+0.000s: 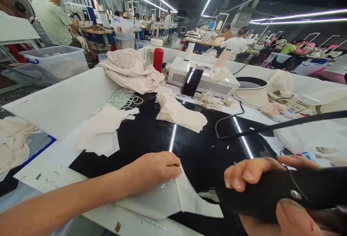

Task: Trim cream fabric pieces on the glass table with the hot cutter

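My left hand point(158, 169) presses on a cream fabric piece point(196, 200) at the near edge of the glossy black tabletop point(143, 138). Its thumb and fingers close together at the top of a narrow strip point(179, 194) running down the fabric. At the right, my right hand point(255, 172) wraps round a thick black handheld tool point(262, 196) with a small metal screw on its side. The tool's working end is dark and blurred, and I cannot make out whether it touches the fabric.
Beyond the hands lies a stack of cut fabric pieces point(181, 113); more pieces point(103, 131) lie left. A phone point(192, 81) leans on a white vented box point(202, 71). A black cable point(282, 124) crosses at the right. Green cord point(121, 99) lies beside bundled fabric point(132, 71).
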Motion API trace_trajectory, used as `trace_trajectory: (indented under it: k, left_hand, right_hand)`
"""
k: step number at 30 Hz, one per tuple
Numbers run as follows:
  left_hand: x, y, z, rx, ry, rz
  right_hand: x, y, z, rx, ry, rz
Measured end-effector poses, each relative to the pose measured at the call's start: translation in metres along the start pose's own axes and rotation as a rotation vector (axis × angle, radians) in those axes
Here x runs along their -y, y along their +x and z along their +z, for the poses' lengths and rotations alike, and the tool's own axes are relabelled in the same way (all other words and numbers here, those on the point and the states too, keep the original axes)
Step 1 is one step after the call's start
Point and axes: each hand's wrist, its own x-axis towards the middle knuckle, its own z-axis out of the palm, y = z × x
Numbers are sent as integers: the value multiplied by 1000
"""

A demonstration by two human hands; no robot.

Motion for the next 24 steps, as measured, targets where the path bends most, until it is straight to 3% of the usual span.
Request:
trace_trajectory:
  k: [5, 8, 24]
  left_hand:
    - [0, -4, 5, 1, -19, -21]
    - [0, -4, 4, -1, -45, -12]
    - [-1, -4, 5, 23, -23, -19]
  right_hand:
    - [-12, 25, 33, -145, 72, -76]
    - [-24, 35, 44, -124, 78, -85]
    - [-32, 32, 46, -52, 90, -109]
